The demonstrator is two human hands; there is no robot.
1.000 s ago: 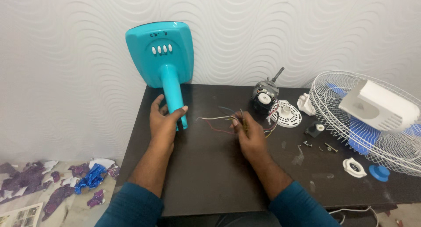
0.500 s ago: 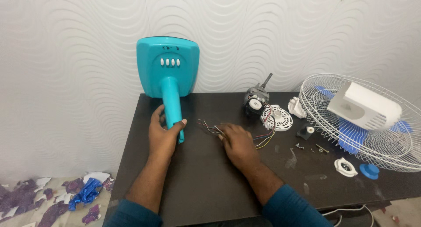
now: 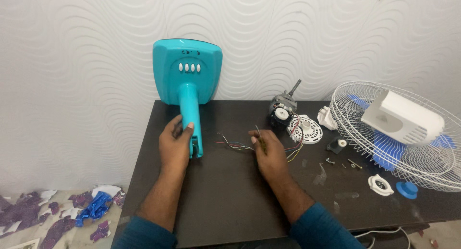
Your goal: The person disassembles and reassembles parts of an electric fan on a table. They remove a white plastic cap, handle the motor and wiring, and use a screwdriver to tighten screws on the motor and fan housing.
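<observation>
On the dark table [image 3: 230, 210] in front of me, my left hand [image 3: 175, 145] is wrapped around the turquoise fan stand [image 3: 190, 117], fingers closed on its neck near the open lower end. The stand lies tilted back, its broad base with four white buttons propped against the patterned white wall at the far side. Its long axis runs far to near, and the open end of the neck points toward me.

Just right of that opening, a bundle of coloured wires [image 3: 231, 144] fans out across the table. My right hand [image 3: 269, 150] pinches the wires near their middle, fingers closed on them. The wires run left to right: loose ends point left toward the neck opening, and the other ends trail right to the small motor [image 3: 281, 113] standing further back. The wire tips lie close to the opening but apart from it; my left hand is nearer to it.

Far right sit a white fan grille [image 3: 384, 148], a white motor cover [image 3: 402, 117], blue blades, and small loose parts.
</observation>
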